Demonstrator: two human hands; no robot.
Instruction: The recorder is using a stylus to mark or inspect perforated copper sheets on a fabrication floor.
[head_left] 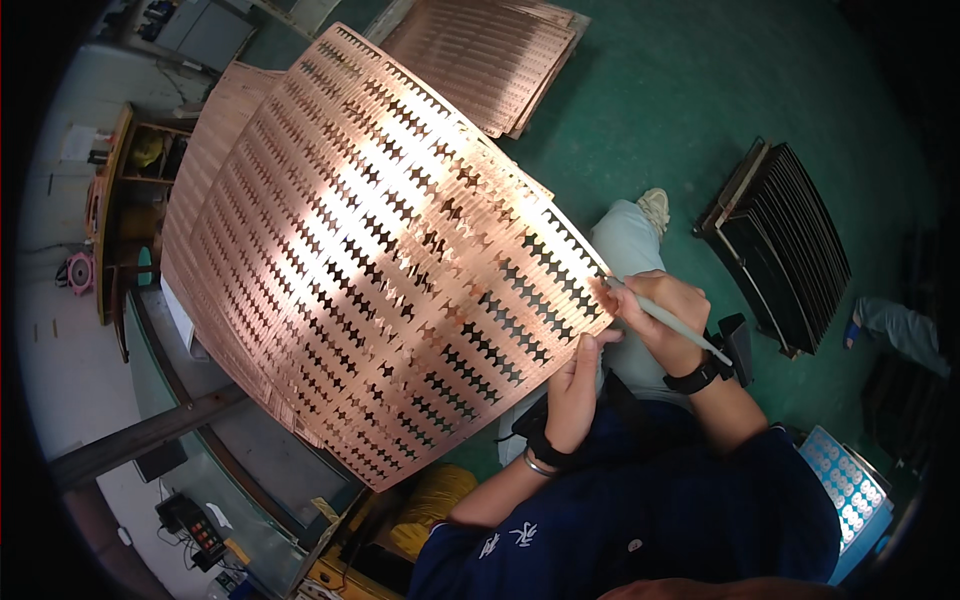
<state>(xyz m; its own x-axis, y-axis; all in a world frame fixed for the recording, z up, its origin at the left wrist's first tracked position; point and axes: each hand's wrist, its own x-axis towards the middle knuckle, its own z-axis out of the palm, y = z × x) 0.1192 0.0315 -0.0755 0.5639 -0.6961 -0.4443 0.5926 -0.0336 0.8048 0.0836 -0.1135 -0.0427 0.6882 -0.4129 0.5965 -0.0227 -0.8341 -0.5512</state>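
Observation:
A large copper-coloured sheet [415, 355], cut through with rows of dark notched slots, is tilted in front of me. At its near right corner my left hand [574, 400] is closed on the edge, thumb on top. My right hand [670, 312] grips a slim pale grey-green stick-shaped tool [697, 338] like a pen. The tool's front end meets the sheet's right edge close to that corner; its tip is too small to make out. Beneath the held sheet, more copper-coloured sheets [215, 150] show along the far left side.
Another stack of perforated copper-coloured sheets [480, 60] lies beyond. To the right, a rack of dark slats [790, 235] stands on the green floor [650, 110]. A person's leg [900, 328] shows at far right. A blue tray of round white pieces [845, 485] is at lower right.

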